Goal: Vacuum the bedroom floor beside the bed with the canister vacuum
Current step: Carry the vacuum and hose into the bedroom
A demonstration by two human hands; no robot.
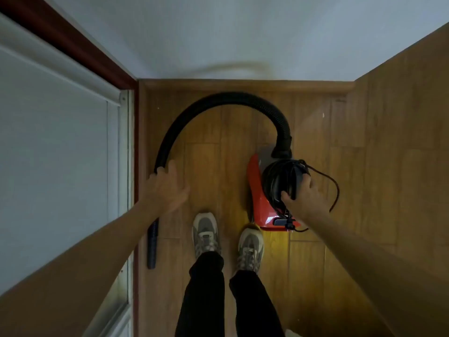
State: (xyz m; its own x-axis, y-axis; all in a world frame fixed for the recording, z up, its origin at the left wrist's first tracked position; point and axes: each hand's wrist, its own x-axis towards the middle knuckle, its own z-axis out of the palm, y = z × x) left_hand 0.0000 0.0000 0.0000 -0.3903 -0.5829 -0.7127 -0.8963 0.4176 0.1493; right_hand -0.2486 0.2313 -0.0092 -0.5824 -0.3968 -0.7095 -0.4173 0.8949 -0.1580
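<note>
Wood-plank floor (206,132) fills the middle of our view as we look straight down. Our left hand (167,188) sits at nine o'clock, its fingers (159,171) curled around the black corrugated hose (194,113), with the thumb stretched up along the hose's inner side. From that grip the hose arcs up towards twelve o'clock and comes down at about one o'clock into the collar on top of the canister vacuum (261,203). The hose's free end (152,246) hangs below our left wrist, at about eight o'clock, close to the window frame (126,166).

The red canister stands on the floor at three o'clock, just beside our right shoe (250,246). Our right hand (306,198) rests on the black cord (279,181) that is wound around the canister's top, fingers spread, with the fingertips laid over the coil and the thumb against its near side. One loose loop of the cord swings out to the right of that hand. Both shoes are planted at six o'clock, the left shoe (205,234) slightly ahead, dark trousers (206,293) below them.
</note>
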